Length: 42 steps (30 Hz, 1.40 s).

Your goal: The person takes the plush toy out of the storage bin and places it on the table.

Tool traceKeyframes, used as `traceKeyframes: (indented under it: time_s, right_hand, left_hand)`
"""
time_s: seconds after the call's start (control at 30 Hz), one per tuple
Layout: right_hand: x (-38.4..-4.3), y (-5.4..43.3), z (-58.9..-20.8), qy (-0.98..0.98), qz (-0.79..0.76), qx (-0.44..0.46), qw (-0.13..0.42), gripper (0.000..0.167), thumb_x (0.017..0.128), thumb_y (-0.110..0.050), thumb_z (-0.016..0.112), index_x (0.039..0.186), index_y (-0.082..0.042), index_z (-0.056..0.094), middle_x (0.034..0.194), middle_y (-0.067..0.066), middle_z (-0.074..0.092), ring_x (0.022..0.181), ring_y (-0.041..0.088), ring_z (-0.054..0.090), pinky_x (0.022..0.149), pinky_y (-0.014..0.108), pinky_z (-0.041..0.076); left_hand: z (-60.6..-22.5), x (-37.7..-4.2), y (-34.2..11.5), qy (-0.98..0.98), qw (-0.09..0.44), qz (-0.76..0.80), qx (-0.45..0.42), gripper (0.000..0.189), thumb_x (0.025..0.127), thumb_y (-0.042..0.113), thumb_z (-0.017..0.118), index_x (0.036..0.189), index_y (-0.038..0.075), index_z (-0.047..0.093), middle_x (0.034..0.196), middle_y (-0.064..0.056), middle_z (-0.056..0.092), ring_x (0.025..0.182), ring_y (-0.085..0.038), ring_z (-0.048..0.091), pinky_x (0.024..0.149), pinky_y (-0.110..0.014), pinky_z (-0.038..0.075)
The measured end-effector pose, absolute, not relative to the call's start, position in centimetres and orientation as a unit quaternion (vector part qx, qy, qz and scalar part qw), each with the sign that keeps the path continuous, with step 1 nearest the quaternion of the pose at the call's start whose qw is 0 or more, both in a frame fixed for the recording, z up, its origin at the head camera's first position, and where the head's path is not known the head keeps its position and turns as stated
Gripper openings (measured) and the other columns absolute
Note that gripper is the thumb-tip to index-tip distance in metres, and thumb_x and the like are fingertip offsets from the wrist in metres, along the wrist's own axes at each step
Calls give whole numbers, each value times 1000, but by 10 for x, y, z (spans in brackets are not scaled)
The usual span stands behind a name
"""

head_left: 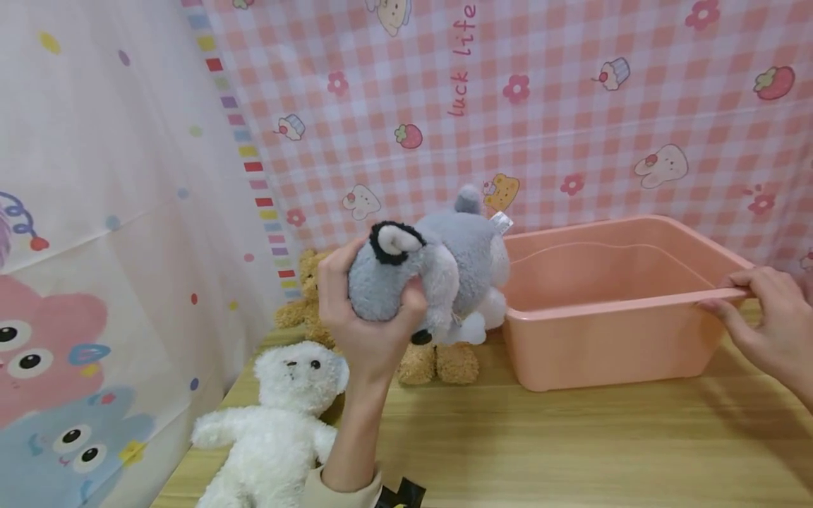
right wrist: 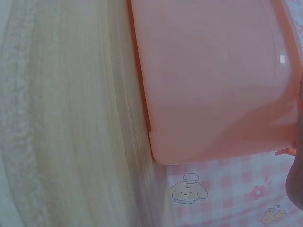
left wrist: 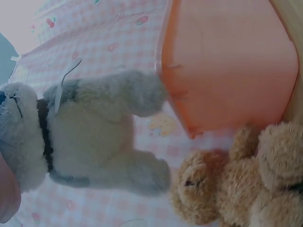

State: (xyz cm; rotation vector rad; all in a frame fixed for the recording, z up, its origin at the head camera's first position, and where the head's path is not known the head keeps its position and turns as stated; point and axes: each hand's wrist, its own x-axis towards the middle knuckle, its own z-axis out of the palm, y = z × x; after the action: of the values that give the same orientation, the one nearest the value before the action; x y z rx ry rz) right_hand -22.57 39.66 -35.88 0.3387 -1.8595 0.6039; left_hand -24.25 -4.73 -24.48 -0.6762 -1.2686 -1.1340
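Note:
In the head view my left hand [head_left: 362,317] grips a grey and white plush dog [head_left: 466,247] by its head, holding it up left of a pink plastic bin [head_left: 610,346]. The left wrist view shows the dog's pale belly [left wrist: 94,137] and a dark band round its neck. At the bin's right front corner my right hand [head_left: 771,324] pinches the rim between thumb and fingers. Only an edge of that hand [right wrist: 296,179] shows in the right wrist view, beside the bin's wall [right wrist: 213,85].
A white plush bear [head_left: 273,451] lies at the front left of the wooden table [head_left: 508,451]. Brown plush bears [head_left: 308,296] sit behind the raised dog, partly hidden. A pink checked cloth [head_left: 444,162] hangs at the back, a white patterned one [head_left: 159,247] on the left.

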Motion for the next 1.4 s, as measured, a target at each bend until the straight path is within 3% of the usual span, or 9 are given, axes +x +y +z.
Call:
traceKeyframes:
  time_s: [0.2, 0.5, 0.7, 1.03, 1.4]
  right_hand:
    - [-226, 397, -359, -782, 256, 142, 550, 92, 85, -77, 50, 93, 15, 57, 100, -37, 39, 100, -13, 31, 91, 11, 21]
    - [-228, 398, -360, -776, 254, 150, 557, 91, 87, -76, 50, 92, 15, 57, 99, -37, 40, 100, -12, 32, 91, 12, 22]
    - [-230, 399, -361, -776, 252, 154, 558, 91, 87, -76, 50, 92, 14, 57, 100, -37, 41, 101, -12, 32, 92, 12, 22]
    - [-230, 399, -361, -771, 250, 156, 564, 91, 87, -76, 50, 91, 15, 58, 100, -35, 41, 99, -11, 33, 90, 13, 23]
    - [-231, 397, -360, -767, 259, 163, 564, 92, 87, -74, 54, 89, 18, 58, 102, -37, 44, 101, -17, 34, 90, 11, 23]
  left_hand:
    - [-246, -236, -61, -604, 593, -464, -261, 47, 71, 30, 75, 111, 6, 71, 99, -11, 65, 87, -26, 60, 72, -38, 53]
    - [-255, -226, -77, -711, 512, -437, -201, 51, 70, 37, 79, 114, 14, 73, 99, -6, 64, 85, -21, 61, 63, -43, 54]
    - [-262, -220, -84, -758, 461, -416, -198, 50, 70, 38, 79, 115, 16, 73, 95, -5, 63, 76, -20, 60, 54, -39, 54]
    - [-281, -214, -92, -842, 377, -349, -164, 49, 72, 44, 78, 113, 17, 72, 93, -1, 63, 69, -16, 57, 52, -32, 49]
    - [-285, -219, -101, -940, 196, -253, -119, 59, 79, 64, 71, 119, 22, 64, 102, -3, 62, 79, -21, 60, 59, -34, 49]
